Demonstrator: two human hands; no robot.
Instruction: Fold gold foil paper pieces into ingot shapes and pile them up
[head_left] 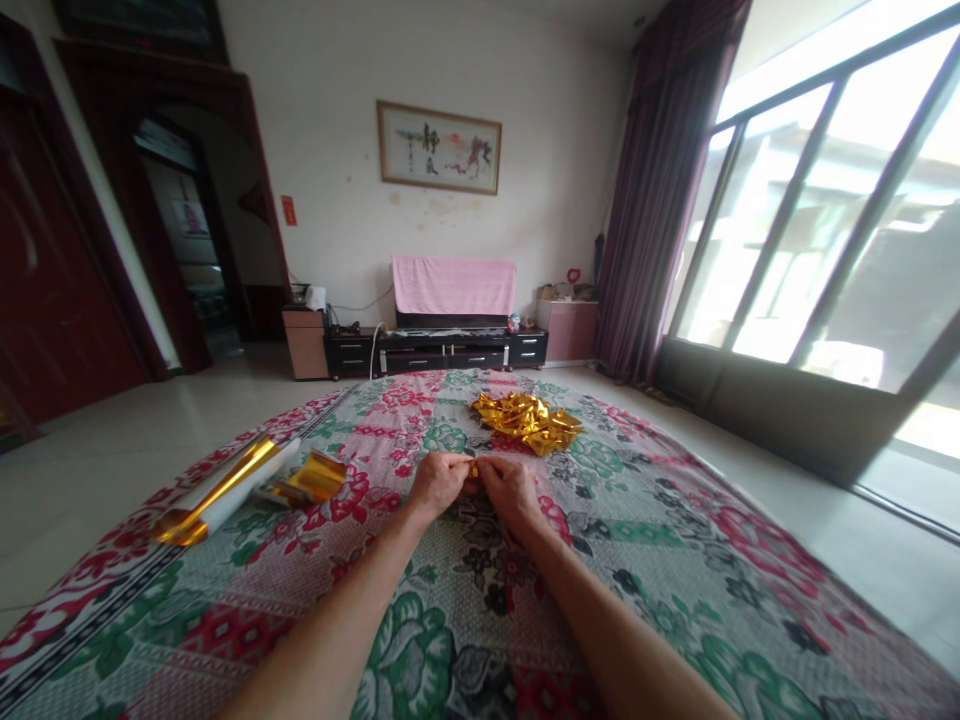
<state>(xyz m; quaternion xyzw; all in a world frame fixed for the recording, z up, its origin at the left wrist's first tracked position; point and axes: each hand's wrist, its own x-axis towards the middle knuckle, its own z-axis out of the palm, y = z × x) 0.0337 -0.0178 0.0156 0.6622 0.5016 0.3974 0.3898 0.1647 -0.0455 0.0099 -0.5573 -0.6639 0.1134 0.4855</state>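
Note:
My left hand [439,484] and my right hand [510,488] meet over the middle of the cloth-covered surface, fingers closed. Between their fingertips a small piece of gold foil [473,468] shows; most of it is hidden by the fingers. Just beyond my right hand lies a heap of folded, crinkled gold foil pieces [529,420]. To the left rest a few curled gold foil sheets [319,476], and farther left a roll of gold foil [217,495] with a pale outer side.
A floral cloth [420,640] in red, green and grey covers the surface under my arms. Beyond it stands a low black cabinet [442,355] with a pink cloth [454,285] draped above. Large windows [795,220] are on the right, a doorway [187,220] on the left.

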